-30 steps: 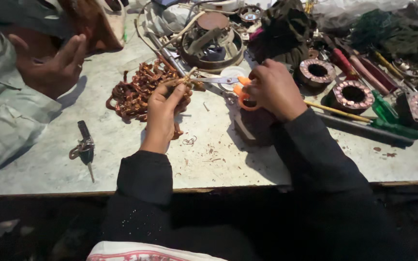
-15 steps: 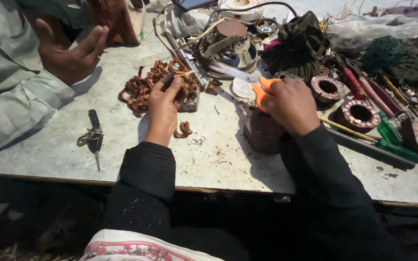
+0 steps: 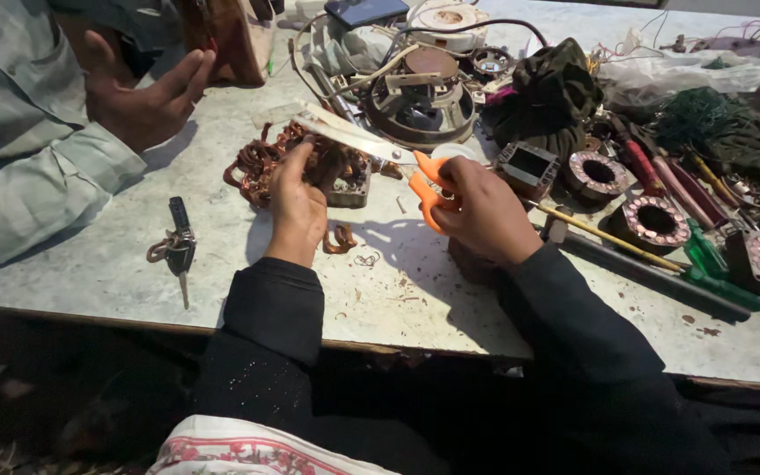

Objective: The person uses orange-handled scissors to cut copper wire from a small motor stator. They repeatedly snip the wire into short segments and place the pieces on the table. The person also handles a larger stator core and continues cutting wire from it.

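Observation:
My left hand (image 3: 296, 198) grips a square motor stator (image 3: 345, 176) with tangled copper winding (image 3: 261, 163) spilling to its left on the pale worktop (image 3: 222, 290). My right hand (image 3: 485, 211) holds orange-handled scissors (image 3: 371, 145); their blades lie open and point left across the top of the stator. Cut bits of copper wire (image 3: 340, 239) lie just below my left wrist.
Another person's hand (image 3: 147, 101) and light sleeve (image 3: 19, 167) are at the left. A key with a fob (image 3: 178, 246) lies front left. A round motor housing (image 3: 420, 92), a dark cloth (image 3: 551, 92), several wound stators (image 3: 653, 220), screwdrivers (image 3: 714, 264) and a hammer (image 3: 626, 259) crowd the back and right.
The view has shifted, so everything sits lower right in the frame. My right hand has brought the scissors up and over the stator, blades now open across it. My left hand stays on the stator.

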